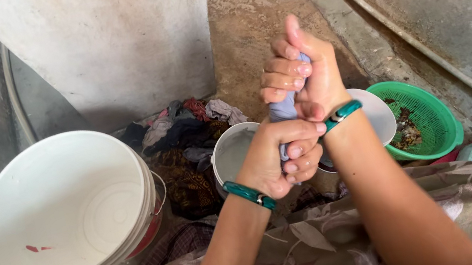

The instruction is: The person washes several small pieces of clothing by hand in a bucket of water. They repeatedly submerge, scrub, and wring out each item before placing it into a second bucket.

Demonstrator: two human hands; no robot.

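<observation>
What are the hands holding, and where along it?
Both hold a twisted pale blue cloth: the right hand has its grip on the upper end, the left hand on the lower end.

A large bucket stood left of the hands; a heap of clothes lay between them; a smaller bucket sat directly beneath; a basket stood right.
</observation>
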